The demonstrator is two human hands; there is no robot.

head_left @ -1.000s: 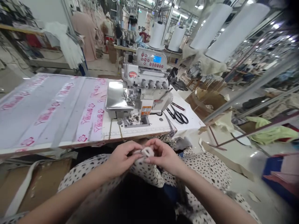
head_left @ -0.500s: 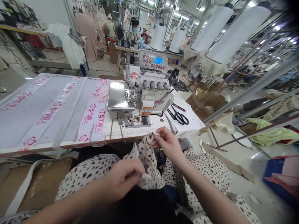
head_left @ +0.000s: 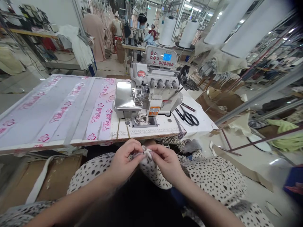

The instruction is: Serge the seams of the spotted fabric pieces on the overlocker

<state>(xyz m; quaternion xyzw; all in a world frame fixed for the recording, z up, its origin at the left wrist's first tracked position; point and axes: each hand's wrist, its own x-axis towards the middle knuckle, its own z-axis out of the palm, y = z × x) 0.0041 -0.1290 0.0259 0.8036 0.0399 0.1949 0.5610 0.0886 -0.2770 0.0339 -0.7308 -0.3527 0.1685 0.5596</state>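
My left hand (head_left: 127, 160) and my right hand (head_left: 167, 162) meet in front of the table edge, each pinching the gathered edge of a cream fabric piece with dark spots (head_left: 153, 171). The fabric hangs below my fingers over my lap, and its edge is bunched between the fingertips. Just beyond stands a white overlock sewing machine (head_left: 153, 78) with a lit blue display. Spotted scraps (head_left: 142, 119) fill the recess at its front. More of the spotted cloth (head_left: 213, 173) is spread at my right, and some lies at my left.
Black scissors (head_left: 189, 118) lie right of the machine, beside dark tweezers (head_left: 188, 107). Plastic-wrapped tabletop (head_left: 78, 107) with pink print extends left. A cardboard box (head_left: 56, 176) sits below at the left. Large white thread cones (head_left: 229, 19) and a metal rail (head_left: 255, 97) stand at the right.
My left hand has moved up and right, my right hand slightly down, so the two now meet at the fabric edge. The view has shifted slightly.
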